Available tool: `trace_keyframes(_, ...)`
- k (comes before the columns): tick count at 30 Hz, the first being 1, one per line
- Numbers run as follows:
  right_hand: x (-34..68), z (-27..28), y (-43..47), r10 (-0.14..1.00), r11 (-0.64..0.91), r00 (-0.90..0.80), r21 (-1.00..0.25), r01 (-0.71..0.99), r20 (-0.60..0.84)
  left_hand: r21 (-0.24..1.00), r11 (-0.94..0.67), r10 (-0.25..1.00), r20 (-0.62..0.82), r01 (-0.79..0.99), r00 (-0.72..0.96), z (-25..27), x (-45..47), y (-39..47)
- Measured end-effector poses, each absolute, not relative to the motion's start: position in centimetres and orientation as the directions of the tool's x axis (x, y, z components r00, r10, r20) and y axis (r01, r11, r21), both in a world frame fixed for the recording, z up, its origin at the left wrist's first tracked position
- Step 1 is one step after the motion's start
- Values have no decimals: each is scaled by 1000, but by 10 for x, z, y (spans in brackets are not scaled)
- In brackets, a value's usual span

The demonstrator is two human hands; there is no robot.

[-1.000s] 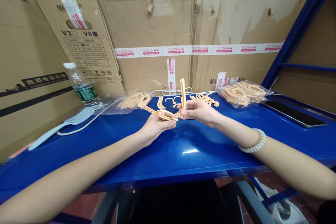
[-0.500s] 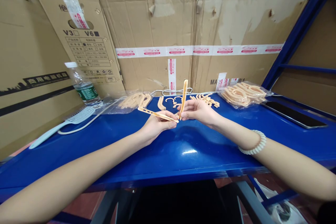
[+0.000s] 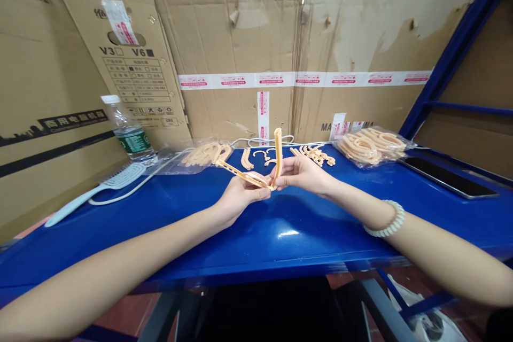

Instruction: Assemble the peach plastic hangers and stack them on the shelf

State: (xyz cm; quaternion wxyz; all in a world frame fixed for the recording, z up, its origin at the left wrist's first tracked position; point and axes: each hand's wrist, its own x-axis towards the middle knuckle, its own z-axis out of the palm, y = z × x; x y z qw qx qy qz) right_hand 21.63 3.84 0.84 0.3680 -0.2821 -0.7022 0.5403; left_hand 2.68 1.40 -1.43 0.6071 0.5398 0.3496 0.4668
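Observation:
My left hand [image 3: 239,191] is closed on a slotted, peach-coloured plastic hanger arm [image 3: 231,170], which slants up to the left. Pinched in my right hand [image 3: 298,173] is a second hanger arm [image 3: 278,152], standing almost upright with its hollow side partly showing. The lower ends of both arms meet between my fingertips; whether they are joined I cannot tell. Just behind my hands on the blue table [image 3: 256,240] lie small hanger hooks [image 3: 260,153], a few curved arms [image 3: 246,159] and a pile of small peach parts [image 3: 315,154].
Bagged peach pieces lie left [image 3: 206,153] and right [image 3: 368,145] at the back. A water bottle [image 3: 132,136], pale blue hairbrush [image 3: 116,177] and white cable [image 3: 136,191] are on the left. A phone [image 3: 449,176] lies right. Cardboard sheets [image 3: 240,26] wall the back.
The upright arm in my right hand has turned and tipped slightly left, its top a little lower. The left arm's far end has shifted right and now slants more steeply.

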Motion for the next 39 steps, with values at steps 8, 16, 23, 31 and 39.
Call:
trace_keyframes(8,214,4,37,798,291,-556,-956,16,234,975,-53,948,116,-214,297,-22,26,14)
trace_keyframes(16,210,1,36,807,318,-535,-947,38,249,977,-40,963,93,-211,252,-23,26,14)
trace_keyframes(23,207,-7,33,835,391,-451,-917,78,317,971,9,976,43,-237,215,-20,26,14)
trace_keyframes(31,199,-12,32,872,364,-363,-931,35,328,960,27,981,28,-277,194,-17,27,12)
trace_keyframes(39,238,20,52,771,302,-599,-952,47,215,934,-9,993,52,-357,111,-1,18,25)
